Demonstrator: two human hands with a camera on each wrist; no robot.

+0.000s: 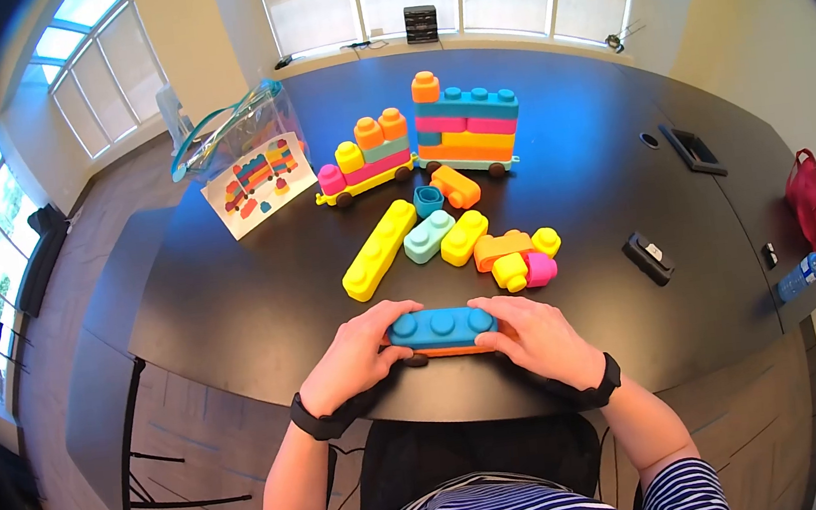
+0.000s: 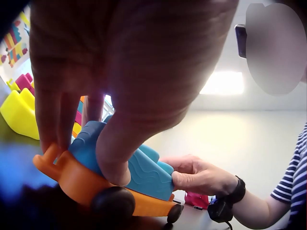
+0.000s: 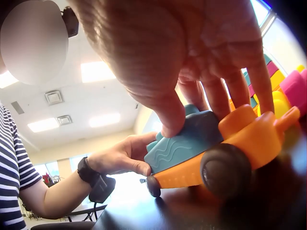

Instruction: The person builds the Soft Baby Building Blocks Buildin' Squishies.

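A long blue block [image 1: 443, 324] lies on top of an orange wheeled base [image 1: 454, 350] near the table's front edge. My left hand [image 1: 357, 357] grips the block's left end, thumb on the near side and fingers beyond. At the right end my right hand [image 1: 545, 342] holds it the same way. In the left wrist view the blue block [image 2: 148, 175] sits on the orange base [image 2: 79, 182], with dark wheels below. The right wrist view shows an orange stud beside the blue block [image 3: 184, 139] on the base [image 3: 180, 173].
Beyond my hands lie a long yellow block [image 1: 379, 250], a mint block [image 1: 429, 236] and several loose blocks. Two wheeled block stacks [image 1: 367, 164] [image 1: 467, 132] stand farther back. A picture card [image 1: 259, 186] leans at a clear bag; a black case [image 1: 649, 259] and a bottle [image 1: 801, 278] are right.
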